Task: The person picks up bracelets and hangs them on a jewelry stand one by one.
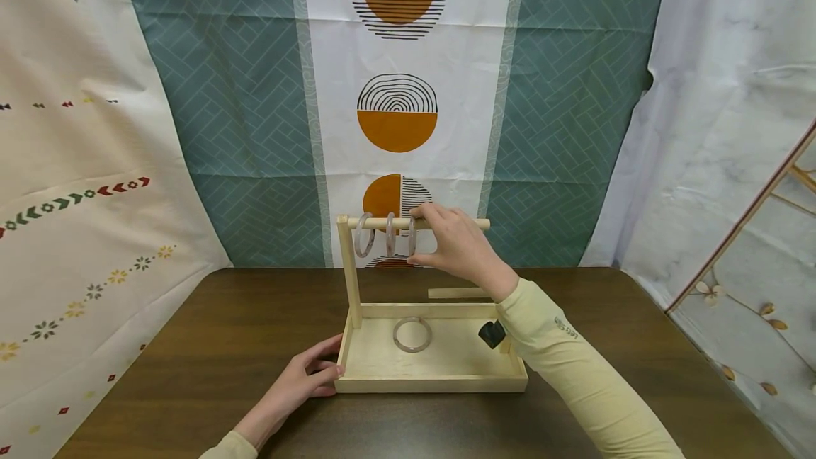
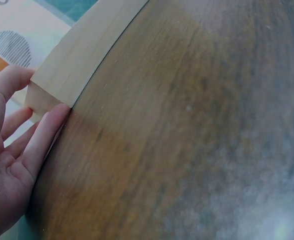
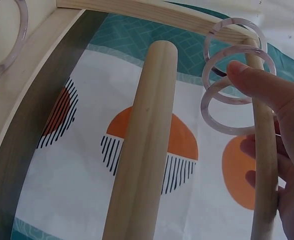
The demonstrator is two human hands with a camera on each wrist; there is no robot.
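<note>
My right hand (image 1: 462, 243) is at the top bar (image 1: 449, 223) of a pale wooden stand, its thumb and fingers gripping a translucent pinkish bangle (image 1: 411, 236) that hangs there. In the right wrist view the thumb lies against the bangle (image 3: 227, 129), with other fingers behind the bar. Two similar bangles, a middle one (image 1: 391, 235) and a left one (image 1: 364, 236), hang nearer the upright post (image 1: 350, 271). A fourth lone bangle (image 1: 412, 335) lies flat in the stand's tray (image 1: 430, 384). My left hand (image 1: 299, 381) touches the tray's left end with extended fingers, near the front corner.
A lower wooden bar (image 3: 147, 140) with a free end runs below the top one, partly behind my right arm. The tray stands on a dark brown table (image 1: 255, 317). Patterned cloths, including a green one (image 1: 242, 126), hang around the table. A black device (image 1: 492, 335) shows at my right wrist.
</note>
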